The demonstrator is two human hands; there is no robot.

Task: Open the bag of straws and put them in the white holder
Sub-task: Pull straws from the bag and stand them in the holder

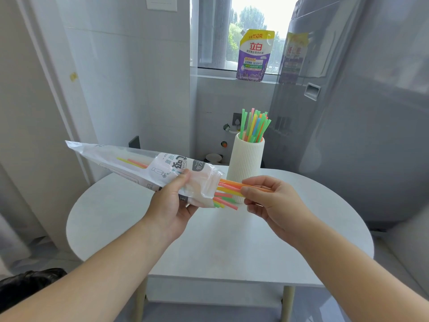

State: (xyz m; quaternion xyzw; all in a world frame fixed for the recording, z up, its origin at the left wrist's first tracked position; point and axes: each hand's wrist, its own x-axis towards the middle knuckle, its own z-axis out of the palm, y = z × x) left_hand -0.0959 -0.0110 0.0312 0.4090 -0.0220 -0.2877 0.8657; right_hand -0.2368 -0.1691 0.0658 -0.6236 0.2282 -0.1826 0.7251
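Observation:
My left hand (pixel 173 205) grips a clear printed plastic bag (pixel 130 162) of straws near its open right end, holding it tilted above the table. Several coloured straws (pixel 226 196) stick out of that opening. My right hand (pixel 269 201) pinches a few orange and yellow ones between thumb and fingers, just in front of the holder. The white ribbed holder (pixel 243 162) stands upright on the table behind my hands, with several green, orange, pink and blue straws (pixel 254 125) standing in it.
A round white table (pixel 220 240) lies under my hands. A grey appliance (pixel 359 112) stands close on the right. A purple detergent pouch (pixel 254 55) sits on the window sill behind. A black bag (pixel 25 284) lies at the lower left.

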